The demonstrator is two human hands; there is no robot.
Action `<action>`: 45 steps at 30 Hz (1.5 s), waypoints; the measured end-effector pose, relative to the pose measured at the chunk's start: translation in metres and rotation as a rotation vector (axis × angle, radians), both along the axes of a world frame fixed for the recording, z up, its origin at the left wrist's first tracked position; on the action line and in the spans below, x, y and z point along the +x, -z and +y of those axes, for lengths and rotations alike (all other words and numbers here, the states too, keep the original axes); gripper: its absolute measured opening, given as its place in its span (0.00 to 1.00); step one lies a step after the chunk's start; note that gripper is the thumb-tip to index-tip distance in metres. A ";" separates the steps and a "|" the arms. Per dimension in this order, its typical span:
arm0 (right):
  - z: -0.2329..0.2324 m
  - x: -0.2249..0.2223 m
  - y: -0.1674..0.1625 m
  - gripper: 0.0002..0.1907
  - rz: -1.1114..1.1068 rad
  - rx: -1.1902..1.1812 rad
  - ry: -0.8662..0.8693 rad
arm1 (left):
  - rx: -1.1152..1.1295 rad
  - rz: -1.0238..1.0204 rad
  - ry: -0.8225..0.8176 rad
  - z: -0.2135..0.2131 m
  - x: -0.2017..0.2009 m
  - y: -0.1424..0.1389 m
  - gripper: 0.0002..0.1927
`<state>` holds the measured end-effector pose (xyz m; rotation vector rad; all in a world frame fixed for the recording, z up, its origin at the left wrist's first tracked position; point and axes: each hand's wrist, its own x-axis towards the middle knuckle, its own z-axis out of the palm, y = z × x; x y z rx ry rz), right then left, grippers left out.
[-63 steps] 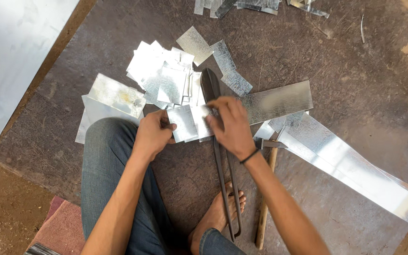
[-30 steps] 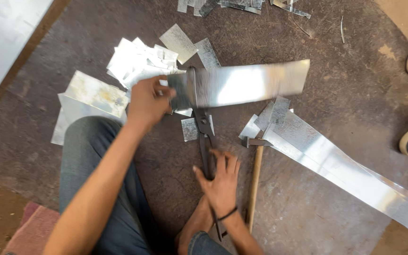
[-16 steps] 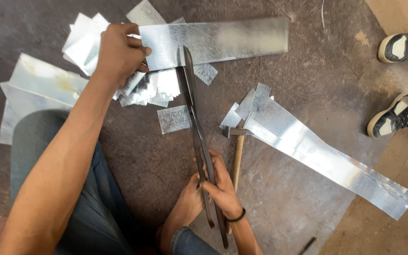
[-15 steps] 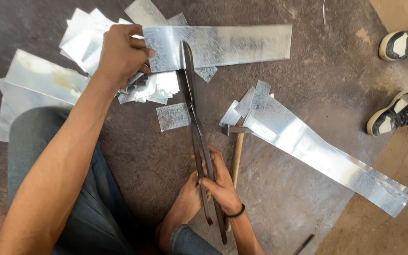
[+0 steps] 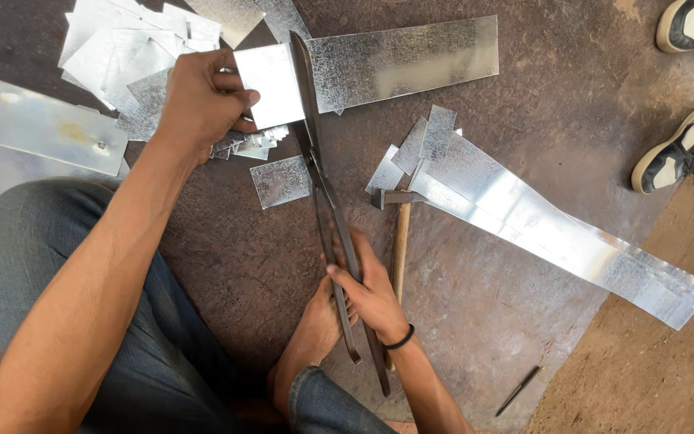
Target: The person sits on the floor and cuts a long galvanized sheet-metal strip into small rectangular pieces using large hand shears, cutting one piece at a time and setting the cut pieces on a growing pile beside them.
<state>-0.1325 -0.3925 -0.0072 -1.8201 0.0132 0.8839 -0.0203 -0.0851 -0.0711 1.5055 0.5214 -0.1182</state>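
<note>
My left hand (image 5: 202, 100) grips the left end of a long galvanised metal strip (image 5: 395, 68) that lies across the floor. Long dark tin shears (image 5: 323, 185) run from the strip down towards me, their blades closed across the strip just right of my left hand. My right hand (image 5: 371, 289) presses on the upper shear handle, fingers wrapped over it. My bare foot (image 5: 311, 341) rests against the lower handle. A small cut metal square (image 5: 281, 180) lies on the floor left of the blades.
A pile of cut metal squares (image 5: 122, 56) and larger sheets (image 5: 42, 133) lie at upper left. A hammer (image 5: 399, 233) and a long metal strip (image 5: 556, 233) lie to the right. Another person's shoes (image 5: 688, 149) are at the right edge. A thin rod (image 5: 517, 390) lies lower right.
The shears have closed through the strip beside my left hand. The camera view has shifted closer, and my right hand has pushed the handle down.
</note>
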 end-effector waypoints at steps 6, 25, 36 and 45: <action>0.007 -0.005 0.003 0.25 0.069 -0.336 -0.033 | 0.007 0.015 0.019 0.001 -0.002 0.001 0.06; 0.012 -0.018 0.033 0.16 -0.434 -0.466 -0.125 | 0.029 0.054 0.039 -0.005 -0.002 0.002 0.22; 0.035 0.056 0.022 0.15 -0.953 -0.504 -0.304 | 0.543 -0.075 -0.013 0.084 -0.056 -0.040 0.18; 0.078 0.243 0.037 0.54 -1.138 -0.431 -0.827 | 0.598 0.008 -0.132 0.099 -0.059 -0.059 0.14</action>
